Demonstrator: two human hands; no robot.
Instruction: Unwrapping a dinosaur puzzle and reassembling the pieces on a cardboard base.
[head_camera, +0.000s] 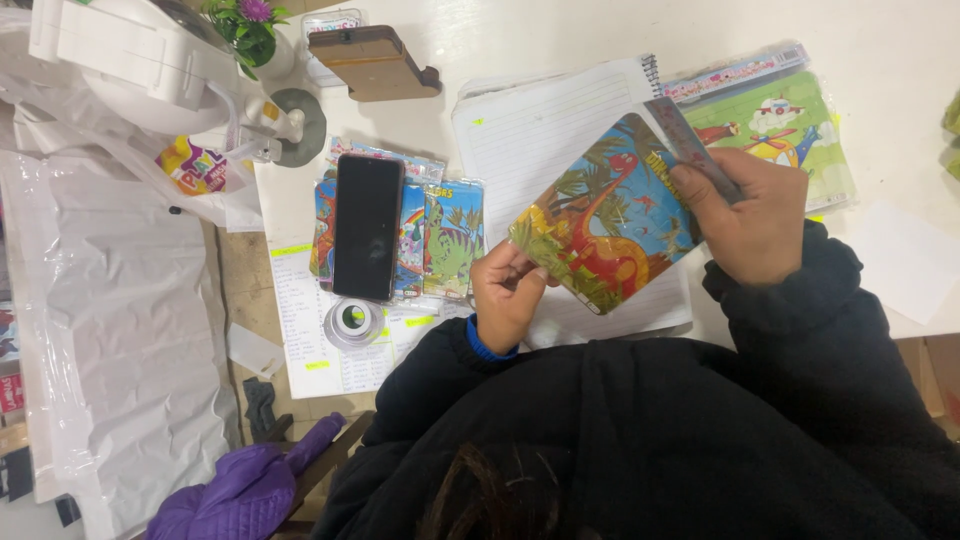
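Right hand (750, 215) pinches the top right corner of a dinosaur puzzle pack (605, 215); left hand (508, 290) grips its lower left corner. Pack held tilted above an open spiral notebook (530, 130) near the table (560, 35) middle. Right fingers hide that corner, wrapper edge blurred. Glossy, red dinosaur, green palms, blue sky. Phone (367, 225) lies on similar packs (450, 240) to the left.

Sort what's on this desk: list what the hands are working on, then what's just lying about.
In hand:
- dinosaur puzzle, gripped at opposite ends by the left hand and right hand

Lying about:
- phone on a row of small packets
- notebook
- aeroplane puzzle
- tape roll
- printed list
- wooden stand
- flower pot
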